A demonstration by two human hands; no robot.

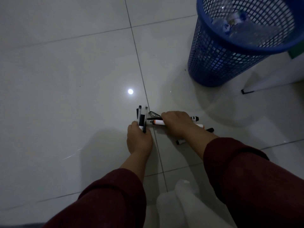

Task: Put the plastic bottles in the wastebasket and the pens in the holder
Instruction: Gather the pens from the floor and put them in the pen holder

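Low over the tiled floor, my left hand [139,139] holds a bunch of pens [141,118] that stick up and away from it. My right hand [176,123] rests on a loose pile of pens and markers [158,122] on the floor, its fingers closed over them; marker ends [195,118] stick out to its right. A blue mesh wastebasket [218,63] stands at the upper right, with clear plastic bottles [233,22] inside it. No pen holder is in sight.
A white furniture panel with a black foot [247,91] stands right of the wastebasket. Pale cloth [181,204] lies at the bottom between my dark red sleeves. A lamp's reflection [130,91] shines on the glossy tiles.
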